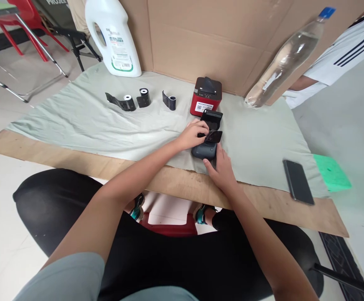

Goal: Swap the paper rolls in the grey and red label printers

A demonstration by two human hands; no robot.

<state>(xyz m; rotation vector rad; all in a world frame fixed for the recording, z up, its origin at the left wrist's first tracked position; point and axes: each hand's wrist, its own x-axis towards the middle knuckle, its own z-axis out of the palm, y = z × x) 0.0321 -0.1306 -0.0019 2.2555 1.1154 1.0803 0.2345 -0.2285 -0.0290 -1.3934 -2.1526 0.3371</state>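
A small dark portable label printer (203, 151) lies near the table's front edge with its lid (212, 118) raised. My left hand (194, 133) reaches over it from the left, fingers curled on a black paper roll in the printer's opening. A glossy black strip (215, 136) of that roll sticks out to the right; the fingers partly hide the roll. With thumb in front and fingers along the right side, my right hand (222, 169) holds the printer's near corner. Just behind the raised lid stands a red and black box-shaped printer (206, 97).
Several black paper rolls, including one short roll (169, 100), stand at the back left near a white detergent jug (114, 39). A water bottle (285, 62) leans against the cardboard panel (200, 42). A phone (298, 182) lies at right. Another person's sleeve (351, 50) shows behind.
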